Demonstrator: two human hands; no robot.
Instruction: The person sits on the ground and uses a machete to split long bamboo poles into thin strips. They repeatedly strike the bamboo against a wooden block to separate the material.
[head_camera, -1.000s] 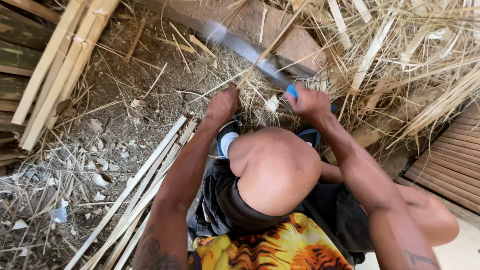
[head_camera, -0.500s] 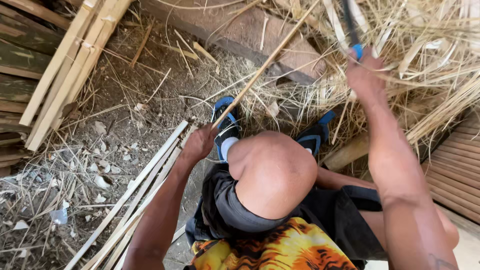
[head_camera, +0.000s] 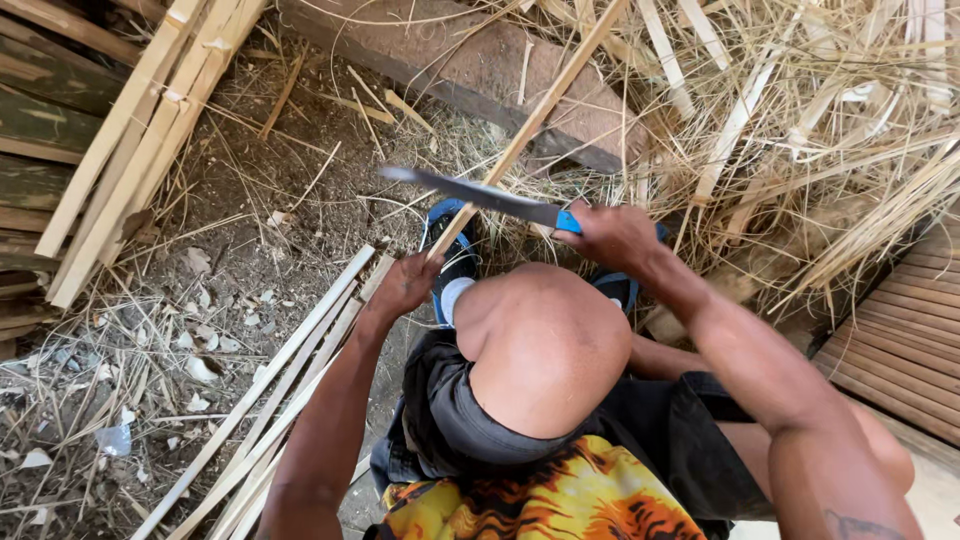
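Observation:
My left hand (head_camera: 405, 287) grips the near end of a long thin bamboo strip (head_camera: 545, 105) that slants up and away to the right. My right hand (head_camera: 617, 235) is closed on the blue handle of a long grey knife (head_camera: 470, 190). The blade lies across the strip, pointing left, just above my left hand. My bent knee (head_camera: 545, 345) sits below both hands, and a blue sandal (head_camera: 452, 258) shows behind the left hand.
Split bamboo slats (head_camera: 290, 370) lie on the dirt at lower left. A bundle of longer slats (head_camera: 140, 130) leans at upper left. Loose straw-like shavings (head_camera: 800, 130) pile up at upper right around a wooden block (head_camera: 480, 70). Ribbed boards (head_camera: 900, 340) are at right.
My right hand has swung the knife down from high at the upper right onto the strip. My left hand has stayed on the strip's near end.

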